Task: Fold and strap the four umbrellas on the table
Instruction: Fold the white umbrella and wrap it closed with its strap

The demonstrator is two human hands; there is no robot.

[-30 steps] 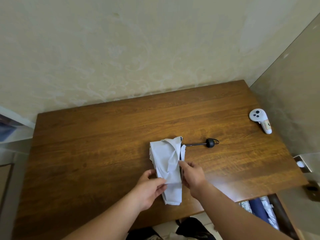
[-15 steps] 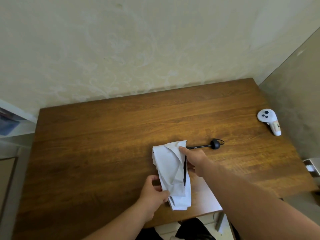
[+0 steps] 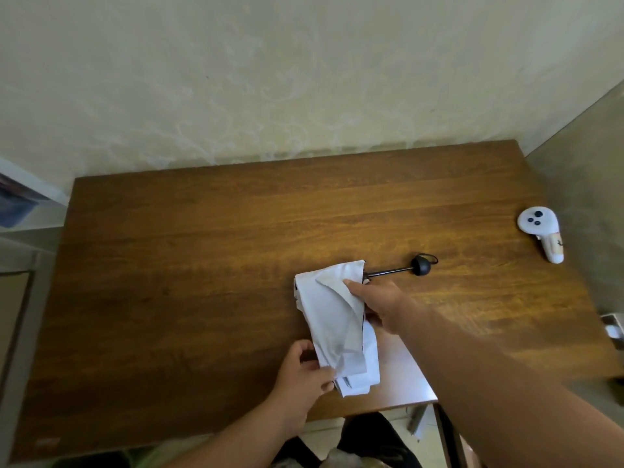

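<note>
One white umbrella (image 3: 334,319) lies folded on the wooden table (image 3: 202,265), near the front edge. Its thin black shaft sticks out to the right and ends in a round black handle (image 3: 421,265) with a loop. My left hand (image 3: 304,373) pinches the lower end of the white fabric. My right hand (image 3: 378,302) grips the fabric's right edge near the top, thumb on the canopy. No other umbrella is visible on the table.
A white game controller (image 3: 542,233) lies at the table's far right edge. A pale wall stands behind the table. A person's dark-clothed legs (image 3: 364,440) show below the front edge, and a small metal fixture (image 3: 613,327) is at the right.
My right hand has slid up the fabric's right edge from the middle to near the top. My left hand has stayed at the lower end. The camera has tilted slightly.
</note>
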